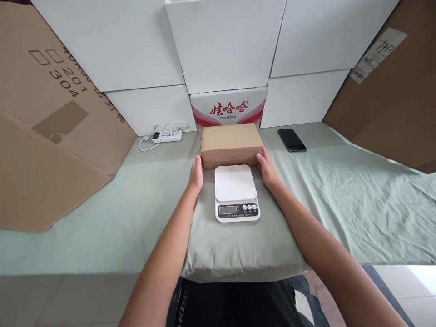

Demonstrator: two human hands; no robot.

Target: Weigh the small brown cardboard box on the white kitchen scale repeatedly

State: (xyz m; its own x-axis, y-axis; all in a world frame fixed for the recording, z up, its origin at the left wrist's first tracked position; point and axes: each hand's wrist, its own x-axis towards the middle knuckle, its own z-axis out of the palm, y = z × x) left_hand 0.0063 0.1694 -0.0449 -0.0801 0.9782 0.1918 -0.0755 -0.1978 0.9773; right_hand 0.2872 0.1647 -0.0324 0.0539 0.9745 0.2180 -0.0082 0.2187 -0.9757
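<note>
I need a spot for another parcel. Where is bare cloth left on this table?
Bare cloth lies left of the scale toward the leaning cardboard sheet, and right of it below the phone. The middle is crowded: both hands grip the brown box behind the scale.

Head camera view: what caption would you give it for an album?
Both hands, left hand and right hand, grip a cardboard box behind a white kitchen scale.

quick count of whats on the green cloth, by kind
Box, held at its ends by left hand and right hand: 1
Scale: 1
Phone: 1
Power strip: 1
Total: 4
</note>
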